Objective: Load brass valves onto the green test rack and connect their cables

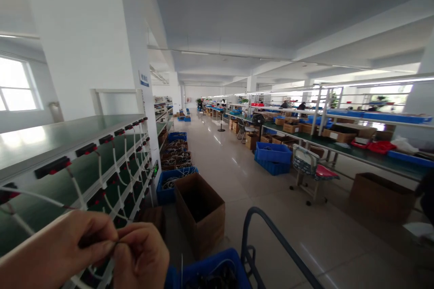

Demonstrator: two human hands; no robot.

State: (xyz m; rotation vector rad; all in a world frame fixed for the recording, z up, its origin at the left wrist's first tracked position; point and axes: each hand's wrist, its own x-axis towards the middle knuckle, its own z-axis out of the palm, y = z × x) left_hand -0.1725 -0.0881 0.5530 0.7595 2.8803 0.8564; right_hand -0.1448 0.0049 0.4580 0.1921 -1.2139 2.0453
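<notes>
At the lower left, my left hand and my right hand meet, thumbs and fingertips pinched together. Something small and dark shows between the fingertips, too small to name and mostly hidden by the fingers. Behind the hands stands a shelf rack with green boards. Along its front edges sit several black-and-red connector blocks, with white cables hanging from them. One white cable runs close above my left wrist. Just right of my right hand is a blue crate holding dark items.
A dark cart handle rises beside the blue crate. Ahead stands an open cardboard box, with blue bins of cables behind it. Across the aisle floor are a wheeled chair, stacked blue crates and long workbenches.
</notes>
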